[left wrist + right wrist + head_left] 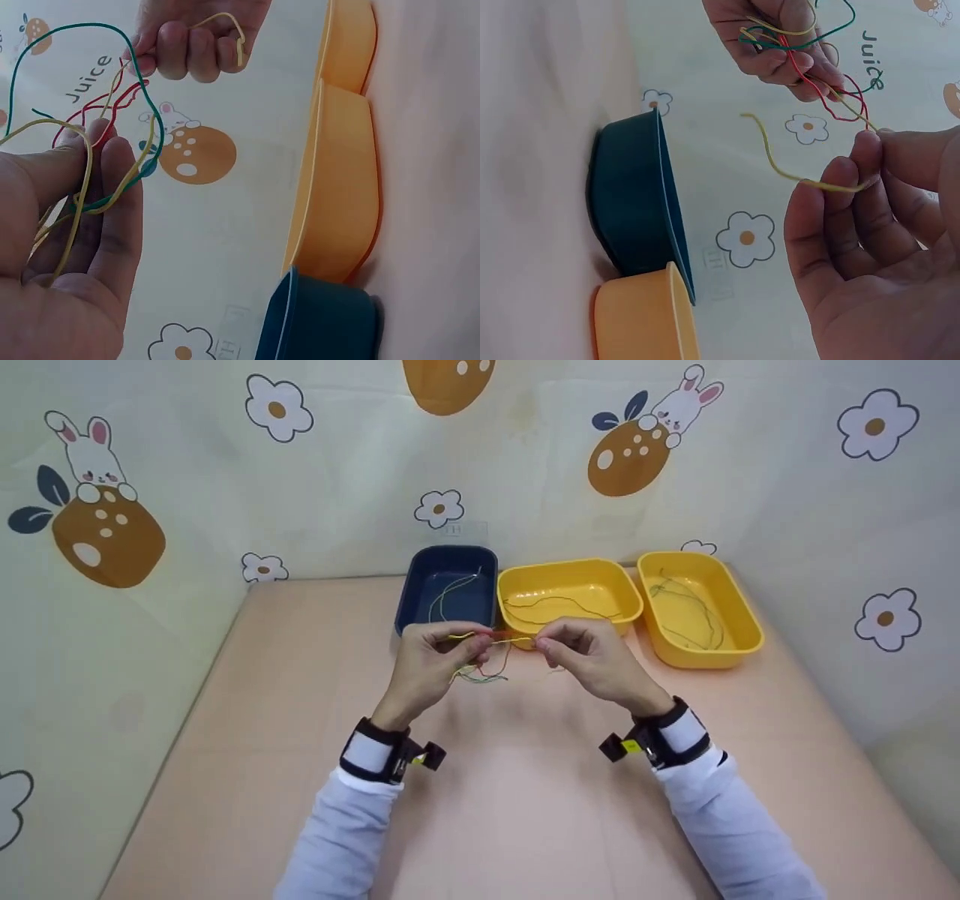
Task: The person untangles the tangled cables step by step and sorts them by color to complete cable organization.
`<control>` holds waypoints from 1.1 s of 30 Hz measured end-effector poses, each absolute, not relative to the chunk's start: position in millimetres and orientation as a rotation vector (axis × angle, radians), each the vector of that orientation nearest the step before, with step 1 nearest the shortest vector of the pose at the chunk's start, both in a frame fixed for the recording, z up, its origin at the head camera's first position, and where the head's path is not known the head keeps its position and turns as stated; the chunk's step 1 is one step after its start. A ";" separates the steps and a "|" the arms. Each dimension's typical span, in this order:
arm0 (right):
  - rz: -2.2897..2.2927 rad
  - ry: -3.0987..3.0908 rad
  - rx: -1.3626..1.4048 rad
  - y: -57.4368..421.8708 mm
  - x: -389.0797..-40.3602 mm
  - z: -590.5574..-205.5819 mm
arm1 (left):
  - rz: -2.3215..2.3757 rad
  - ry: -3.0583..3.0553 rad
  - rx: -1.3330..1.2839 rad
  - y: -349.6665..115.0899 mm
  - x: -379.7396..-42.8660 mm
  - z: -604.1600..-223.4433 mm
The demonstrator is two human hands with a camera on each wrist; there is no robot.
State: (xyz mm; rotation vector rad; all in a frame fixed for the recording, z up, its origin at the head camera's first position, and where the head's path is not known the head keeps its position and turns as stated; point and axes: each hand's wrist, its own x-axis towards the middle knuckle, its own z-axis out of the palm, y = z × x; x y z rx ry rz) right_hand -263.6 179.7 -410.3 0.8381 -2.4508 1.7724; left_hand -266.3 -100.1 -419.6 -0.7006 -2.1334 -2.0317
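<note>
Both hands are held up in front of the bins, close to each other. My left hand (426, 666) pinches a tangled bunch of thin, wire-like strands between thumb and fingers. A green strand (75, 25) loops out above that hand, a yellow one hangs across its palm, and red strands (810, 75) stick out past the fingertips. In my right hand (600, 664), thumb and index finger pinch a yellow strand (769, 154) that stretches across from the bunch. Its free end curves out past the other right fingers in the right wrist view. Loose ends dangle below the left hand.
Behind the hands stand a dark blue bin (403, 600), a middle yellow bin (637, 592) and a right yellow bin (739, 619). Thin strands lie inside each. Patterned sheeting (352, 472) rises behind and beside the pinkish table (285, 675).
</note>
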 end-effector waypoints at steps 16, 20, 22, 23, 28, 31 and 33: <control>0.885 -2.388 0.937 196.7 -268.8 -401.8 | -1.958 -2.309 -0.766 -123.0 -269.8 -411.0; 0.814 -2.349 0.921 198.2 -270.9 -402.0 | -1.913 -2.336 -0.761 -127.0 -269.3 -411.8; 0.790 -2.331 0.890 199.3 -272.0 -402.3 | -1.881 -2.353 -0.768 -128.4 -269.5 -412.3; 0.785 -2.320 0.870 200.0 -272.4 -402.2 | -1.865 -2.363 -0.773 -129.0 -269.6 -412.4; 0.804 -2.222 0.766 206.9 -276.0 -401.9 | -1.835 -2.384 -0.773 -132.0 -270.2 -412.5; 0.805 -2.157 0.708 212.9 -278.9 -400.7 | -1.851 -2.388 -0.766 -134.1 -269.9 -411.3; 0.800 -2.126 0.667 217.4 -281.1 -399.7 | -1.856 -2.393 -0.755 -135.9 -269.3 -410.0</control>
